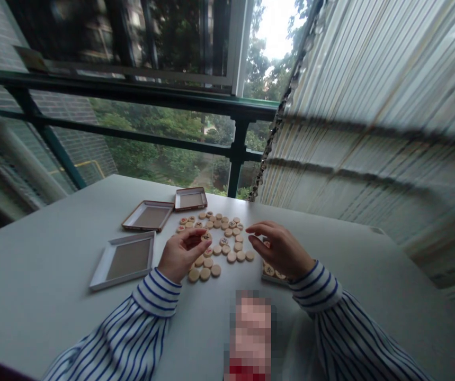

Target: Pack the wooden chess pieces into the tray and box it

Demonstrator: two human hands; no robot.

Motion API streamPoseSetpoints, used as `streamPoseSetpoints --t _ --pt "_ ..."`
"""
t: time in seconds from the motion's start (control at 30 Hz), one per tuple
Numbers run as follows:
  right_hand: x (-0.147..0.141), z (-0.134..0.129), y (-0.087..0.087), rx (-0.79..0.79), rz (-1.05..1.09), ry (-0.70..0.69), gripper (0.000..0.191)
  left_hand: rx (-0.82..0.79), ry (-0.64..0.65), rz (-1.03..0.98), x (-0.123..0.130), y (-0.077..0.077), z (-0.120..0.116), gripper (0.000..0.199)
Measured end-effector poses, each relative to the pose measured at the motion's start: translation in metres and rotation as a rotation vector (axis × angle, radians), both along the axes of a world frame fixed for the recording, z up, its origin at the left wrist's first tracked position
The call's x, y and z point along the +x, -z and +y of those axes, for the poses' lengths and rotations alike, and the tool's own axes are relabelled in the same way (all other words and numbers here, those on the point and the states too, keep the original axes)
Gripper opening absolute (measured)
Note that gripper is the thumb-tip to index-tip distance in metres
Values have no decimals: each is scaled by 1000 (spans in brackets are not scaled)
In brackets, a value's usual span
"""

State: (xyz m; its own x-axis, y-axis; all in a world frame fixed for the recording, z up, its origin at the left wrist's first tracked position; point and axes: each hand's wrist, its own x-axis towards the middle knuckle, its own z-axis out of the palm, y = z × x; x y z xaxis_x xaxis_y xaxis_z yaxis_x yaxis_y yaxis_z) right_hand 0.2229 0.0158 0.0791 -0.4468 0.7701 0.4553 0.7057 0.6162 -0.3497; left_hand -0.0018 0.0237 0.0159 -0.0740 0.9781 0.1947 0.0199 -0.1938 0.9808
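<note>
Between the thumb and fingers of my left hand (182, 252) is a round wooden piece (206, 237) with a dark character facing up. My right hand (280, 247) hovers to the right, its thumb and fingers apart and nothing visible between them. Many pale wooden discs (205, 274) lie loosely on the white table between and beyond the hands; some show red or black characters, others look blank. Beneath my right hand, partly hidden by it, a small box (277, 280) holds discs with dark characters.
Three shallow trays or lids stand on the left: a white one (150, 253), a brown-edged one (148, 215) and a smaller one (191, 199) at the back. The white table (64, 254) ends before a railing and window. A striped curtain hangs at right.
</note>
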Motion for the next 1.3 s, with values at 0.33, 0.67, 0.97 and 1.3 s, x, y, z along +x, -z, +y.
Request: streamPoseSetpoints --t 0.33,0.67,0.97,1.3 --pt "17 -7 1 -39 -19 52 20 -2 77 30 25 -6 -5 36" --pt "29 -8 -5 -26 -17 54 21 -4 133 18 51 -10 -8 34" --pt "40 -10 -5 -11 16 76 21 0 214 4 78 -11 -3 35" --pt "45 -6 0 -23 1 90 20 -3 226 12 92 13 -7 34"
